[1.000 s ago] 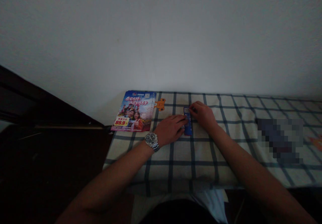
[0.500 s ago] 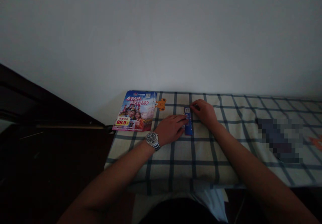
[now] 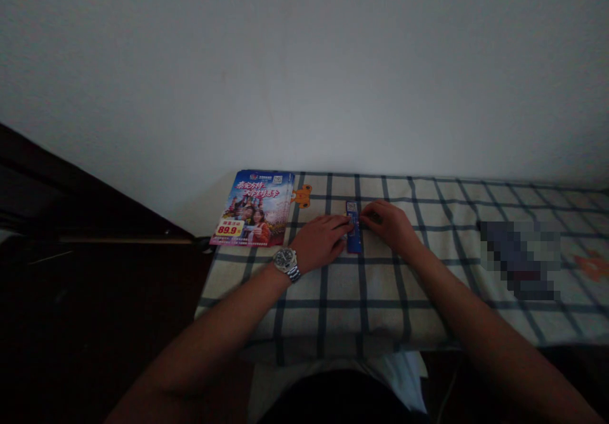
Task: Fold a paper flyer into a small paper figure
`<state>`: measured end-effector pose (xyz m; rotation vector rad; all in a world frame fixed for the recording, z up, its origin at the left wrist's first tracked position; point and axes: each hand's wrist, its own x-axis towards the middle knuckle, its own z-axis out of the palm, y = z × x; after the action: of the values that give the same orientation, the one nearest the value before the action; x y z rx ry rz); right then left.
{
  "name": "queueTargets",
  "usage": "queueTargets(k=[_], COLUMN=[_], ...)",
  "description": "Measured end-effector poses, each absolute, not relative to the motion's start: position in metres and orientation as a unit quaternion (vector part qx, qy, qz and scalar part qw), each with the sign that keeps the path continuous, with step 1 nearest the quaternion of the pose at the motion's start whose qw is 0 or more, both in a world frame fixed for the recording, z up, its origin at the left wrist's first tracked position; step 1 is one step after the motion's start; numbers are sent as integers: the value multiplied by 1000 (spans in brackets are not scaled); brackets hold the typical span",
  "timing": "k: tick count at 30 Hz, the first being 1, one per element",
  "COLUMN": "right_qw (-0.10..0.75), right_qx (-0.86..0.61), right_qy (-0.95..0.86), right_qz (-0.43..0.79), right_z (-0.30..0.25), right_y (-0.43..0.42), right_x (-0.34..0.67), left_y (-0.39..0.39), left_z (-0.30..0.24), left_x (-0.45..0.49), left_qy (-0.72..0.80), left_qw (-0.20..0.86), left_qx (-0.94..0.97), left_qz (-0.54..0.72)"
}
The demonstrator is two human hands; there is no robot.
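A narrow blue card (image 3: 353,237) lies with its long axis pointing toward the wall (image 3: 304,75), on a checked cloth (image 3: 380,313). The left hand (image 3: 321,243) and right hand (image 3: 386,224) touch its long edges from both sides, fingers (image 3: 342,224) close together. A printed leaflet (image 3: 252,209) lies to the left.

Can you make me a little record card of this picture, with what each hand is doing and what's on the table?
Left hand: fingertips at the left edge of the blue card
Right hand: fingers curled at the card's right edge
Card: narrow, lying lengthwise away from the person, QR code at its far end
Left wrist: metal wristwatch
Nearby: colourful brochure marked 89.9, with an orange tag at its right edge
Table covering: checked cloth
Far right: pixelated patch, too blurred to tell
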<state>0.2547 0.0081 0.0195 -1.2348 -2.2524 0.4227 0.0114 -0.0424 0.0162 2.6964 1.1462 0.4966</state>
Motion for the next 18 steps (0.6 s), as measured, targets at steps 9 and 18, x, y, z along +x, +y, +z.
queueTargets(k=[9, 18], right_qw=[259, 253], right_qx=[-452, -453], right_qy=[-839, -842], right_qz=[156, 147], right_z=[15, 15], right_y=[4, 1], right_x=[251, 249], left_y=[-42, -42], left_z=[17, 18], left_x=[11, 12], left_qy=[380, 383], left_qw=[77, 85], left_qx=[906, 906], left_qz=[169, 162])
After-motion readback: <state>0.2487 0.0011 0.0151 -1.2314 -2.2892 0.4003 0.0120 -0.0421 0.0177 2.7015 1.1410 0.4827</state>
